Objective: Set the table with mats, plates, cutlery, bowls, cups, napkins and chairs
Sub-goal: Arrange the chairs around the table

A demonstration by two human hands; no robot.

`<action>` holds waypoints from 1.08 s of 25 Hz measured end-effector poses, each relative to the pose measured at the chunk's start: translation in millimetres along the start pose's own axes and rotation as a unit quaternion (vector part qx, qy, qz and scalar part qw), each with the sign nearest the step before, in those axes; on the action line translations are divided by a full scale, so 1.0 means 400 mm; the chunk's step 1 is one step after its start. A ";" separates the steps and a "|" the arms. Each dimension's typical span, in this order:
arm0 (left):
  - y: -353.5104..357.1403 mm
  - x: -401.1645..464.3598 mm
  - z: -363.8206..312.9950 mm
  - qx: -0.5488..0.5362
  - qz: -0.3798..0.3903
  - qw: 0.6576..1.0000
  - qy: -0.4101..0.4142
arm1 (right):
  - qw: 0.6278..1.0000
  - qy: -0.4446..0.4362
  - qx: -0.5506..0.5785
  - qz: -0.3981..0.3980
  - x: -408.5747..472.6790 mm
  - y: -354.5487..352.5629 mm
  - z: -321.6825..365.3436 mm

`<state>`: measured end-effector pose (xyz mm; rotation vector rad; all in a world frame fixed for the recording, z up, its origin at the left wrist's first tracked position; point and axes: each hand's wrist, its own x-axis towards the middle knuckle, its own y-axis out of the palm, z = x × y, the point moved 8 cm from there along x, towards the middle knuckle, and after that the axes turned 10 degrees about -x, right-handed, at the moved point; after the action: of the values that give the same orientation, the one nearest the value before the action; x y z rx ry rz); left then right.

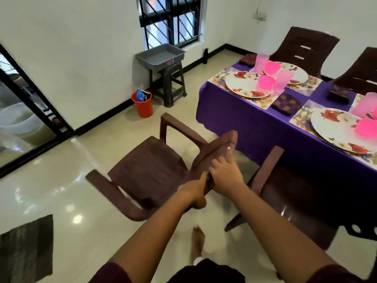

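Observation:
A brown plastic armchair (151, 170) stands on the tiled floor left of the table, its seat facing away from me. My left hand (193, 190) grips the lower edge of its backrest. My right hand (224, 172) holds the backrest's top from above, fingers curled over it. The table under a purple cloth (244, 123) carries floral mats, flowered plates (244, 84), pink bowls (266, 82), pink cups (282, 80) and folded checked napkins (285, 103). A second brown chair (295, 199) sits at the table's near side, right of my hands.
Two more brown chairs (306, 48) stand behind the table. A dark stool with a grey tray (161, 56) and an orange bucket (142, 105) stand by the wall under the window. A dark floor mat (26, 248) lies at the left. My bare foot (197, 242) is below the chair.

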<state>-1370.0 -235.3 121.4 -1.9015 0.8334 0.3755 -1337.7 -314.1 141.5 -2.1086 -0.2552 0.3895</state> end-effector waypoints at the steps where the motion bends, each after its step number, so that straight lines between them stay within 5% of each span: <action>1: 0.038 -0.047 0.023 0.043 0.015 0.999 -0.012 | 1.000 -0.012 -0.021 -0.001 -0.043 -0.023 0.059; 3: 0.081 -0.141 0.090 0.093 0.062 0.993 -0.028 | 0.998 -0.066 -0.015 -0.002 -0.112 -0.072 0.177; 6: 0.087 -0.242 0.234 0.136 0.111 0.983 -0.059 | 0.981 -0.136 0.138 -0.006 -0.172 -0.083 0.251; 8: 0.085 -0.268 0.313 0.171 0.068 0.981 -0.065 | 0.975 -0.136 0.170 0.033 -0.194 -0.041 0.241; 12: 0.070 -0.290 0.346 0.175 -0.181 0.967 0.041 | 0.982 -0.054 0.172 0.051 -0.198 -0.027 0.236; 14: 0.086 -0.306 0.350 0.186 -0.226 0.953 0.078 | 0.986 -0.049 0.149 0.049 -0.213 -0.035 0.264; 19: 0.168 -0.339 0.372 0.233 -0.221 0.933 0.165 | 0.989 -0.029 0.137 0.045 -0.296 -0.010 0.331; 27: 0.039 -0.289 0.457 0.245 -0.198 0.931 0.186 | 0.983 -0.005 0.175 0.053 -0.300 -0.090 0.360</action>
<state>-1446.0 -34.1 93.4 -1.6228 0.6773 -0.4227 -1503.8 -222.3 120.3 -1.7783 -0.0733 0.4714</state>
